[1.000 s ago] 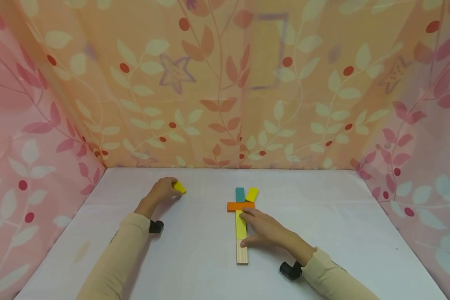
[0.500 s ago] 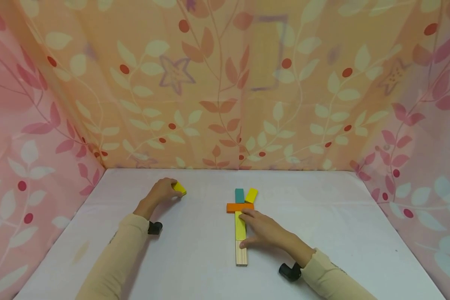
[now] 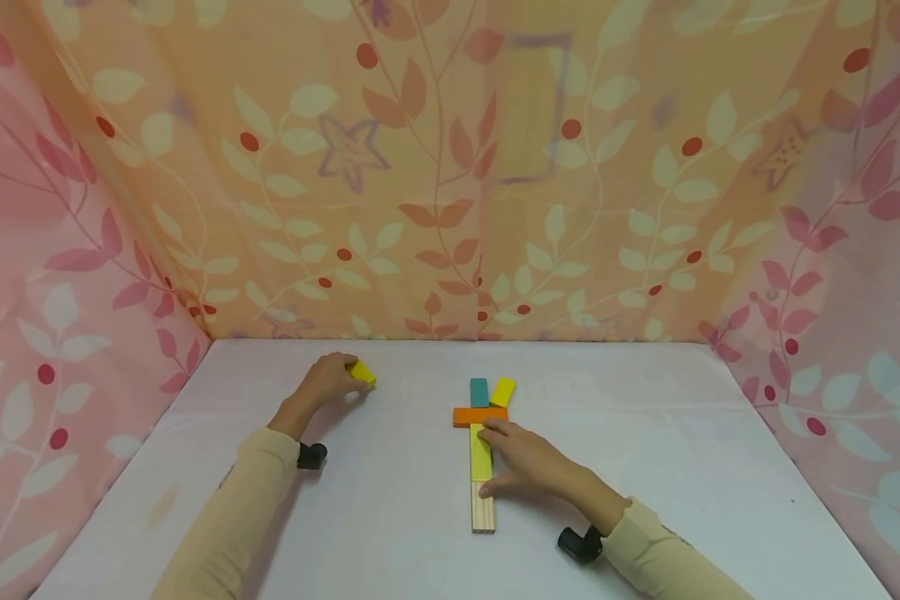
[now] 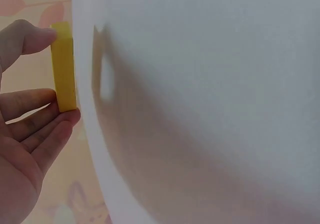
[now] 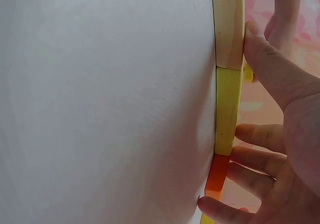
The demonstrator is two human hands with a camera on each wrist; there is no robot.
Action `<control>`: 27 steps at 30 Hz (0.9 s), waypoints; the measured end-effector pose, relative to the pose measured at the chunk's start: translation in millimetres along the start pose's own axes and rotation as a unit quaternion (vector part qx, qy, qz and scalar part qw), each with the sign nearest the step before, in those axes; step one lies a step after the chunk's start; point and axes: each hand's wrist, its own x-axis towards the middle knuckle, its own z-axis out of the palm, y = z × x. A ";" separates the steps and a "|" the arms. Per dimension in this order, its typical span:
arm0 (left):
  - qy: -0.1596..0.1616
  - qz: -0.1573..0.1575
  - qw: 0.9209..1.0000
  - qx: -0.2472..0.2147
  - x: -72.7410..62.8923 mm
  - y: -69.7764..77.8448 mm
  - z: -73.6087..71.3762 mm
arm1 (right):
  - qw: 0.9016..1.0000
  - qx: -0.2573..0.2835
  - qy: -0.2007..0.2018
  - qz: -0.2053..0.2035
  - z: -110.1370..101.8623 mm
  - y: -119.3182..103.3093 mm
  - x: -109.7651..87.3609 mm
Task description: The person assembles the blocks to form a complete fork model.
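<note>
My left hand point(image 3: 326, 382) pinches a small yellow block point(image 3: 362, 373) between thumb and fingertips. In the left wrist view that yellow block point(image 4: 64, 69) is off the white surface, its shadow apart from it. Further right, a plain wooden block point(image 3: 483, 508), a long yellow block point(image 3: 481, 454) and an orange block point(image 3: 480, 416) set crosswise form a line. Beyond the orange one lie a teal block point(image 3: 479, 392) and a tilted short yellow block point(image 3: 503, 391). My right hand point(image 3: 536, 462) rests over the line, its thumb on the wooden block, its fingers touching the yellow and orange ones.
A white cloth point(image 3: 390, 517) covers the table. A floral curtain point(image 3: 450, 208) hangs along the back edge, and pink floral cloth point(image 3: 52, 292) closes both sides. Each wrist carries a black camera mount point(image 3: 581, 543).
My left hand's yellow block has shifted very slightly to the right and turned a little. The right hand and the blocks on the table stay as they were.
</note>
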 end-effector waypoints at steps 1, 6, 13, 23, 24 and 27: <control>0.001 -0.001 1.000 -0.001 -0.1 1.3 -0.1 | 1.000 0.000 0.001 0.000 -0.1 -0.2 0.0; 0.011 0.010 1.000 0.004 -0.9 7.4 -0.5 | 1.000 0.000 0.001 -0.002 -0.5 -1.0 -0.2; 0.030 0.043 0.999 0.004 -3.6 15.9 -0.5 | 1.000 -0.002 0.005 -0.005 -1.0 -1.8 -0.6; 0.047 0.067 0.997 -0.008 -8.1 32.6 5.1 | 1.000 0.005 0.005 -0.003 0.2 -1.2 -0.3; 0.047 0.067 0.997 -0.008 -8.6 34.9 6.0 | 1.000 0.006 0.005 -0.002 0.0 -1.4 -0.3; 0.044 0.065 0.997 -0.010 -9.9 42.8 9.1 | 1.000 0.003 0.003 0.002 -0.1 -1.4 -0.4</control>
